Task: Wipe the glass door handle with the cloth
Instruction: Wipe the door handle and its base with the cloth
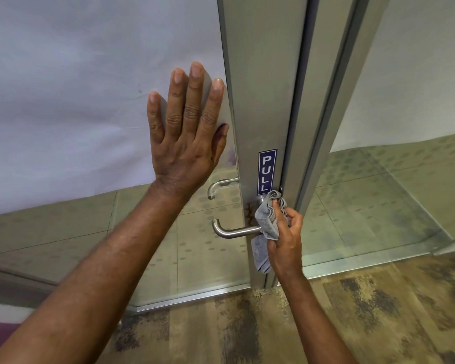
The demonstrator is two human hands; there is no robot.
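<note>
My right hand (284, 232) grips a grey cloth (267, 222), fingers curled round its bunched top, and presses it against the base of the door handle (234, 231), where the lever meets the metal stile. The cloth's loose end hangs down below the handle, in front of the stile's lower part. The lever itself is bare brushed steel, running left from the cloth and hooking back toward the glass at its tip.

My left hand (185, 132) lies flat and released on the frosted glass panel (76, 101), fingers straight and spread, index finger and thumb touching the stile's left edge, above the handle.

Just above the cloth, a blue PULL sticker (267, 171) sits on the stile (263, 88). Through the clear glass strip I see a second lever (221, 186) on the far side of the door, partly hidden by my left wrist. Right of the stile stands the door frame (323, 127), then another glass panel. A brown mark (248, 210) shows on the stile beside the cloth. Patterned carpet (352, 311) covers the floor below.
</note>
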